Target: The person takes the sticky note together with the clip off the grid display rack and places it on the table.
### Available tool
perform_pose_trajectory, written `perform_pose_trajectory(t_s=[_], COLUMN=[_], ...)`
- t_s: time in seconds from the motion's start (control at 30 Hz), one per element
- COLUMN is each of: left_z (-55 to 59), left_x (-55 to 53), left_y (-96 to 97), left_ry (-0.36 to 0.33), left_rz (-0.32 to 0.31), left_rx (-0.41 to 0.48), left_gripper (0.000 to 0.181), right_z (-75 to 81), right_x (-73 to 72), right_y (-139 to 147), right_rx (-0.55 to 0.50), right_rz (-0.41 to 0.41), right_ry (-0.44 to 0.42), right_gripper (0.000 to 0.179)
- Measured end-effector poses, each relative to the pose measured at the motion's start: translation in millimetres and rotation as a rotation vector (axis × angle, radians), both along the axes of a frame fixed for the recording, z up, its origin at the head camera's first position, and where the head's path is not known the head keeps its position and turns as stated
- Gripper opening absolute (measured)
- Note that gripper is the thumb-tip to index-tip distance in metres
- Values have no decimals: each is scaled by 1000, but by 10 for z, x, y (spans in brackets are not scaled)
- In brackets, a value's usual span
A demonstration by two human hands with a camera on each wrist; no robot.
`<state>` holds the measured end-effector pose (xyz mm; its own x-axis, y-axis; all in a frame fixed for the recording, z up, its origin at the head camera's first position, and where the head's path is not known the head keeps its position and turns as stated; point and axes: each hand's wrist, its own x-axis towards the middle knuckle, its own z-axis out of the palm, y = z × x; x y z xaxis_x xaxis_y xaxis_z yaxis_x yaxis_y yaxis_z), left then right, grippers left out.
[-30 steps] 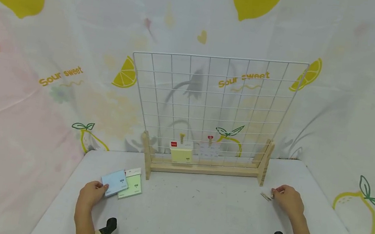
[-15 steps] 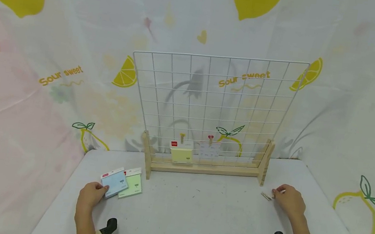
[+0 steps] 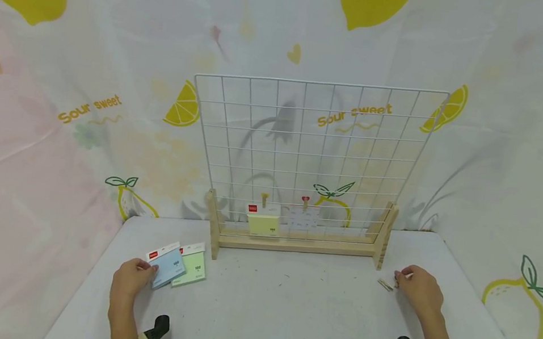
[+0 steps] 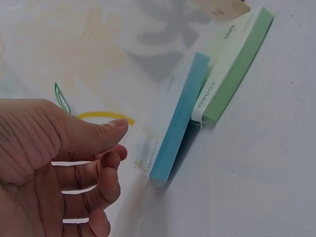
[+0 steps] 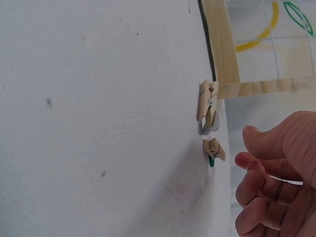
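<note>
My left hand is at the left edge of a blue note pad, fingers loosely bent. In the left wrist view a gap shows between its thumb and the pad's blue side. The blue pad overlaps a green note pad and leans on it. My right hand, fingers loosely curled and holding nothing, hovers beside small wooden clothespins on the table. One clothespin has a whitish ornament; the nearer clothespin has a green one.
A wire grid rack on a wooden base stands at the back. On it hang a yellow note pad under a yellow-topped clothespin and a pale patterned sheet under a red-heart clothespin. Lemon-print cloth hangs behind.
The blue pad has settled flatter against the green one, and its white header with the red label has come into view. The left hand shifted slightly; the right hand barely moved.
</note>
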<state>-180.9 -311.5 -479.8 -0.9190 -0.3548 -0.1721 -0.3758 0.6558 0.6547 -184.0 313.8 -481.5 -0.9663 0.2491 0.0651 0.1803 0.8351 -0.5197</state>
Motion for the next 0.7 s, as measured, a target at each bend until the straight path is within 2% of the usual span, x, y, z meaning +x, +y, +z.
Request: perform_pose_trajectory(t_s=[0.37,0.7], left_z=[13,-45], left_x=[-45,-96], left_y=[48,165], left_ry=[94,143], left_rz=[-20,-67], left_rx=[45,78], left_gripper=[33,33], right_z=[48,160], right_x=[-25,-34], right_y=[-92,-210], right_rx=[4,-11], right_rz=[24,69], right_ry=[140,230], right_gripper=[29,26])
